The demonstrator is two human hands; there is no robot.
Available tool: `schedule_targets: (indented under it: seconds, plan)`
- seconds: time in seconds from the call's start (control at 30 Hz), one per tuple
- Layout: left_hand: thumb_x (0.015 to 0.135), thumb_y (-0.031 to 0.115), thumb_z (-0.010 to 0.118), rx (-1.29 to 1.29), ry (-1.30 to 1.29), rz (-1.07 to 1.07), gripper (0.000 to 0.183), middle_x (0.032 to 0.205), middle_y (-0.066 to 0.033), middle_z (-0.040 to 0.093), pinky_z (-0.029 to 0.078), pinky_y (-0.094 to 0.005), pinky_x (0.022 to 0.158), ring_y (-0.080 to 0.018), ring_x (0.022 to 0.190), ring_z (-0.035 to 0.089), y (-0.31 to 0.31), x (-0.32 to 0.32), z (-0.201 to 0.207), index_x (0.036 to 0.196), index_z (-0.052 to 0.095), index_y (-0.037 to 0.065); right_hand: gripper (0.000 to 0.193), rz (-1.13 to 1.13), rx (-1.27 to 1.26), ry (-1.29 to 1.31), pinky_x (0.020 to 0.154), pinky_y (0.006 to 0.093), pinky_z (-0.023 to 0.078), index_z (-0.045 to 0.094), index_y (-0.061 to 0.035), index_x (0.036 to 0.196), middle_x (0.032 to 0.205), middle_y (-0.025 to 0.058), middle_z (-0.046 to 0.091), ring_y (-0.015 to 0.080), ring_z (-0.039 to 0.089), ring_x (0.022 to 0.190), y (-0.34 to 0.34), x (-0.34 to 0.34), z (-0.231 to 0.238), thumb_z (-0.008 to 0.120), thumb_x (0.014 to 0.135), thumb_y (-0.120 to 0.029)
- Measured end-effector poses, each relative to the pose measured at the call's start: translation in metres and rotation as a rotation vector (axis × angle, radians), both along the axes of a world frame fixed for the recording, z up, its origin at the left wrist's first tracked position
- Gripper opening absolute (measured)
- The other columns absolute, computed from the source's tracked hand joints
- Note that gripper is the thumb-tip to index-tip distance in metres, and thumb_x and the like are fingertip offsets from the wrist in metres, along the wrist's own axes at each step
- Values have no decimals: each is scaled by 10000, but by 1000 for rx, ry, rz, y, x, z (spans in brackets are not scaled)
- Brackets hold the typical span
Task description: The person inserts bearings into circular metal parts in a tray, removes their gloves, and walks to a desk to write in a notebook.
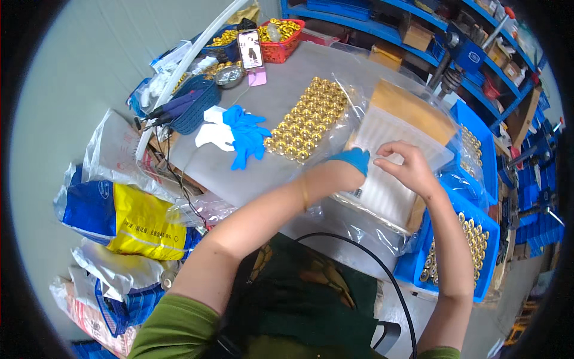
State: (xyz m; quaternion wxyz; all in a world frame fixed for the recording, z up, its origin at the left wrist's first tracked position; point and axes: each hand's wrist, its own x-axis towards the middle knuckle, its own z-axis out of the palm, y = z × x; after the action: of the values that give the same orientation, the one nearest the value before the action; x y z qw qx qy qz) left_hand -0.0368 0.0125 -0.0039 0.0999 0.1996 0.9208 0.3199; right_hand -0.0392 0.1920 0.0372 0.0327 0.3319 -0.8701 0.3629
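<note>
My left hand [353, 161], in a blue glove, is over the left side of a white ridged sheet [391, 134]. Its fingers are mostly hidden, so what they hold does not show. My bare right hand [409, 169] hovers above the same sheet, fingers curved and a gap between thumb and forefinger, with nothing visible in it. Beneath the sheet is a brown cardboard box [412, 110] with clear plastic around it. To the left, gold-coloured round metal parts [311, 116] stand in tight rows on the grey table [269, 78].
Blue gloves [244, 134] and white gloves [215, 130] lie on the table's left. A red basket [280, 51] of gold parts and a phone [250, 49] stand behind. Blue bins [487, 239] with metal parts are at the right. A black cable [382, 269] curves in front.
</note>
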Motion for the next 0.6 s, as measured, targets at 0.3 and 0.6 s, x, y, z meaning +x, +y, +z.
schedule_targets:
  seconds: [0.3,0.6]
  plan:
    - [794,62,542,-443,81,-374,230,993,-182,666,512,-407,814,-320,957,641,31,5,-3,967,687,22,117,-6,220,-14,718,348,509,669,5,792,820,165,670,285,644,768,-15,12,17,638,711,-73]
    - [743,107,616,-301,567,-349,86,724,-146,647,511,-429,652,-341,708,639,14,2,6,715,665,41,150,-217,-22,-122,667,294,477,640,23,872,752,95,647,154,603,691,19,-13,-15,624,812,-113]
